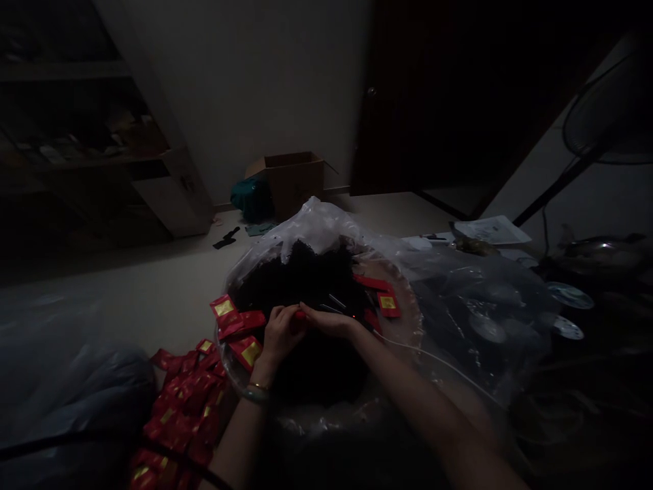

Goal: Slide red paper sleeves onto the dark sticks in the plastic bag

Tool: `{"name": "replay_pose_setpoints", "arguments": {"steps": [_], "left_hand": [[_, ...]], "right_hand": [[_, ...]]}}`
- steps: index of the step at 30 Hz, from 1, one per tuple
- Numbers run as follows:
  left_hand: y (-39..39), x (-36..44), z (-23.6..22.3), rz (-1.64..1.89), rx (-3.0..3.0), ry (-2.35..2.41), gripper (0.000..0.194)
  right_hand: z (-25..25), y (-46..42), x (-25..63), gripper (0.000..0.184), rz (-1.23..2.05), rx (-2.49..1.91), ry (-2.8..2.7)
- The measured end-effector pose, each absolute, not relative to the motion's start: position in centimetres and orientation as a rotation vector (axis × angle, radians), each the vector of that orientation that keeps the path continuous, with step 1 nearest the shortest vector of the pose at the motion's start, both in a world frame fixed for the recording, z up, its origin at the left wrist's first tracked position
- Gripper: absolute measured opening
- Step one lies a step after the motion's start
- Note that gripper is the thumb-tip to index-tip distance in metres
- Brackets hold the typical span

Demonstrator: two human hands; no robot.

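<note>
Well left of a round, plastic-lined basin (408, 320) stands a shelved cabinet (176, 187); nearer, a heap of red packets (181, 408) with gold labels lies just beside the basin's left side. More gold-labelled packets (223, 307) rest on the basin's left edge. Beyond the basin are a teal bag (252, 199) and an open cardboard box (296, 180). Over the basin's middle, the left hand (279, 333) curls its fingers around a small red item (298, 318), mostly hidden. Below is loose black material (321, 367). The right hand (329, 321) reaches its fingertips to the same item; whether it grips cannot be told. Inside the basin's right side lies a labelled packet (388, 304). Right of the basin spreads clear plastic (459, 286), with a fan (612, 116) well beyond.
</note>
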State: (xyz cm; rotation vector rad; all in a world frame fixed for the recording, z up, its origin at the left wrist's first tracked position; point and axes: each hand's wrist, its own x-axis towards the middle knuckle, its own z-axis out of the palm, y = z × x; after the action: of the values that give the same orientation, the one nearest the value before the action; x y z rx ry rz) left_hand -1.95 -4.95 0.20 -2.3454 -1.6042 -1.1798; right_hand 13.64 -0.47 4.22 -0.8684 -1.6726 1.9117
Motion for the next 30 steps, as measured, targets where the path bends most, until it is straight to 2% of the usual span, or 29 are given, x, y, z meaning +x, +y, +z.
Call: {"name": "replay_pose_setpoints", "arguments": {"steps": [4, 8, 12, 15, 18, 21, 25, 30], "left_hand": [[-4.9, -2.0, 0.1, -1.198, -2.330, -1.625, 0.046], [-4.9, -2.2, 0.2, -1.234, -2.282, -1.682, 0.046], [-5.0, -2.4, 0.3, -1.317, -2.221, -1.747, 0.044], [-4.9, -2.5, 0.4, -1.364, -2.203, -1.749, 0.044], [-4.7, -2.6, 0.5, -1.424, -2.185, -1.730, 0.041], [-4.7, -2.7, 0.6, -1.531, -2.107, -1.708, 0.036], [-4.8, -2.8, 0.7, -1.688, -2.001, -1.775, 0.031], [-5.0, -2.8, 0.7, -1.715, -1.990, -1.846, 0.031]], "right_hand": [[4.4, -0.4, 13.6, 0.064, 2.114, -0.826, -1.527], [6.0, 0.0, 15.0, 0.070, 2.136, -0.818, -1.522], [7.3, -0.7, 18.2, 0.067, 1.812, -1.187, -1.560], [6.8, -2.7, 20.0, 0.057, 1.437, -1.583, -1.985], [5.8, -4.4, 20.2, 0.083, 1.165, -1.828, -2.345], [5.0, -4.3, 19.1, 0.102, 1.167, -1.892, -2.431], [4.9, -2.2, 17.3, 0.105, 1.111, -1.880, -2.428], [5.2, -2.2, 17.1, 0.107, 1.007, -1.744, -2.594]]}}
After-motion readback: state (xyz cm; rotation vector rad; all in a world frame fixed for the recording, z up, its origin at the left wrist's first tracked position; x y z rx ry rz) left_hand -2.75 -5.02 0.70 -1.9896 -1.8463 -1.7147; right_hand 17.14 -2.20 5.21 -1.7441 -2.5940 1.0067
